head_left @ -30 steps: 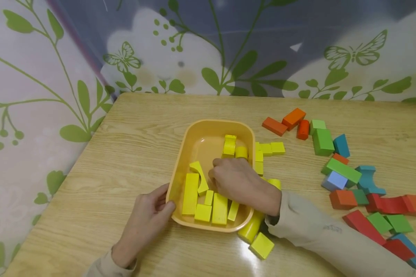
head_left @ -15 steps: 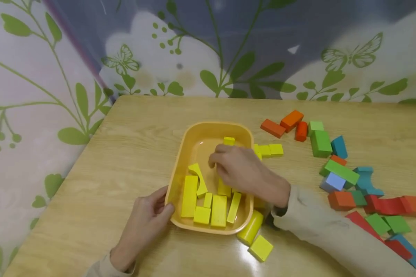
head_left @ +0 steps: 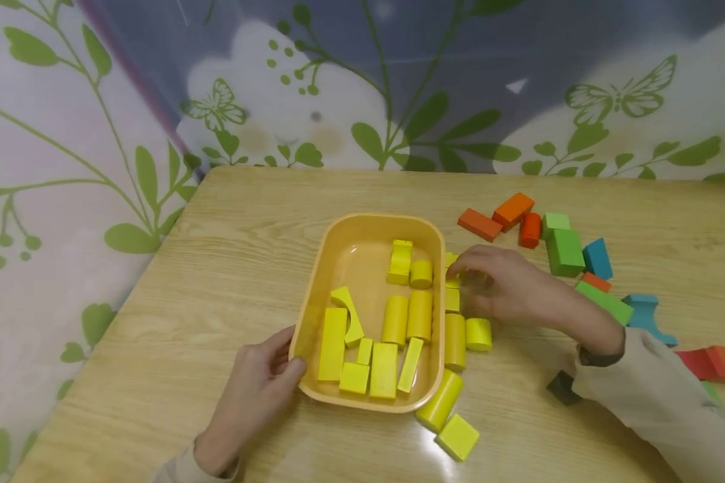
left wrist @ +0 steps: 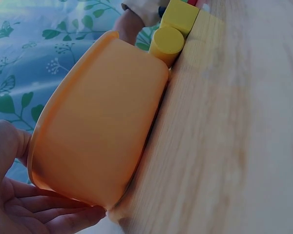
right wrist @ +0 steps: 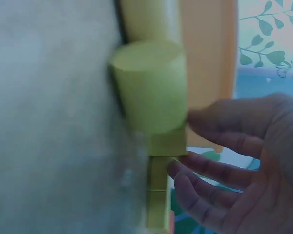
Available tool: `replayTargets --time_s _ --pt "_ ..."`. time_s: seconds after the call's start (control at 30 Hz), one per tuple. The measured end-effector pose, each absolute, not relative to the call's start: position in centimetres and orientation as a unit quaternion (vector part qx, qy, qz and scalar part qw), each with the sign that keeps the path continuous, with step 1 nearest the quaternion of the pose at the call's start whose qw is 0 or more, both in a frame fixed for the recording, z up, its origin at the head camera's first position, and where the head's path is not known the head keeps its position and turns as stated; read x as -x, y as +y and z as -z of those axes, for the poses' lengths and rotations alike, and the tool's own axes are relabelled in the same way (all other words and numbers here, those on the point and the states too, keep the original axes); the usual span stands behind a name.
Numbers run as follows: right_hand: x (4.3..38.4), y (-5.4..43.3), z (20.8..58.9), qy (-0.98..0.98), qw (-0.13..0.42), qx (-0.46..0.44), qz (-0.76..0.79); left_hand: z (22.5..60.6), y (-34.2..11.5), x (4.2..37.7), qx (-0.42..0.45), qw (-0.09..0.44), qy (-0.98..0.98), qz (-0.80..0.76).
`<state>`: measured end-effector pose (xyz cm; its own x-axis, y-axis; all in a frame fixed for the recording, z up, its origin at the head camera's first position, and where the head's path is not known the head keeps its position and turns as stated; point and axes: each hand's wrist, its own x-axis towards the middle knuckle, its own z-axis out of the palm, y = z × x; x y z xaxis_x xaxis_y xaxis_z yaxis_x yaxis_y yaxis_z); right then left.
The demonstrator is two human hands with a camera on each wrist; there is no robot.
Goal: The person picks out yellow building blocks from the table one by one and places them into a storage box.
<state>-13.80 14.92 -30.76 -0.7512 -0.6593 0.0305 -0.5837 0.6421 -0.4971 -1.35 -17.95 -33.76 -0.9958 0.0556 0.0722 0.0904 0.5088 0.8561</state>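
A yellow-orange plastic tray point(head_left: 355, 258) stands on the table with several yellow toy blocks inside, among them two cylinders point(head_left: 419, 315) side by side and an arch-cut block point(head_left: 401, 260). My left hand point(head_left: 250, 386) grips the tray's left side near the front, thumb at the rim and fingers against the outer wall. To the right of the tray, my right hand point(head_left: 513, 285) is reaching into a row of yellow blocks with thumb and fingers apart. In the right wrist view its fingertips are right beside a yellow block point(right wrist: 166, 142), behind a short cylinder point(right wrist: 151, 90).
A yellow cylinder point(head_left: 440, 401) and a yellow cube point(head_left: 458, 437) lie by the tray's front right corner. Red, green and blue blocks, such as a green one point(head_left: 564, 252), spread across the right side, partly hidden by the right sleeve. A patterned wall borders the table's back.
My right hand has left the tray's inside and moved right, over the yellow blocks outside. The two cylinders it covered now show in the tray. My left hand has stayed at the rim.
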Motion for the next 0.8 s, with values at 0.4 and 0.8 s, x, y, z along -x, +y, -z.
replayTargets --time_s 0.4,0.8 --pt "13.1 14.7 31.7 0.882 0.094 0.371 0.275 33.8 -18.0 1.3 0.027 0.015 -0.869 0.493" --pt "12.9 14.1 32.4 0.895 0.068 0.353 0.263 33.9 -18.0 1.3 0.031 0.012 -0.869 0.494"
